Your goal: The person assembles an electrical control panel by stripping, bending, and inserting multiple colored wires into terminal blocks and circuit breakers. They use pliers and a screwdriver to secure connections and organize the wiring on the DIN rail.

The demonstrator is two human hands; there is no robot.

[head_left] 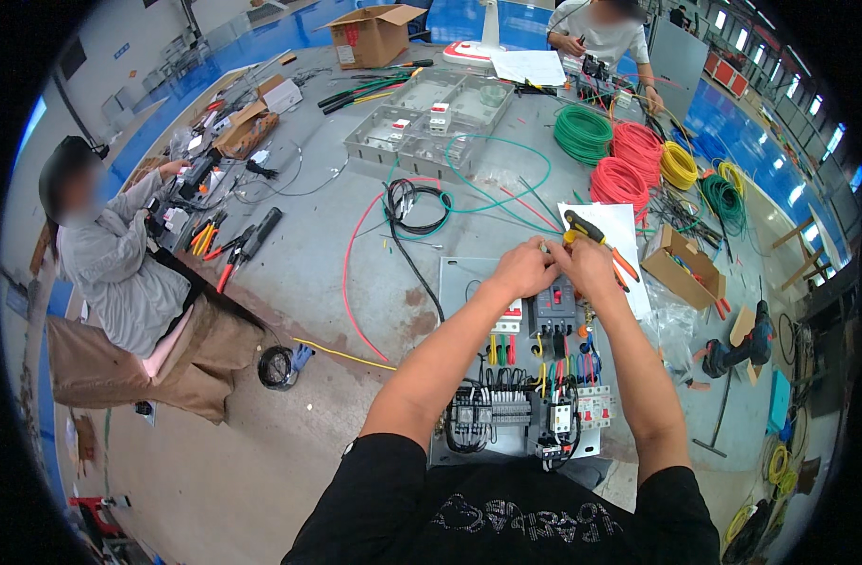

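Above the upper part of a mounting panel (459, 273), my hands meet with fingers pinched together. My left hand (527, 269) is closed at the fingertips, and what it holds is hidden. My right hand (589, 266) is also closed; a tool with a black and yellow body (585, 226) shows at its fingers, and whether it is gripped is unclear. Orange handles (625, 266) stick out beside that hand. Below my hands sits a dark grey circuit breaker (553, 306), with a white breaker (508, 320) to its left. Coloured wires run down to terminal blocks (506, 411) and small breakers (596, 407).
White paper (629, 231) lies right of the panel. Coiled black cable (420, 207), a grey plastic enclosure (431, 122), red wire coils (621, 184) and green wire coils (583, 134) lie beyond. An open carton (685, 266) and cordless drill (740, 344) are rightward. Two people work nearby.
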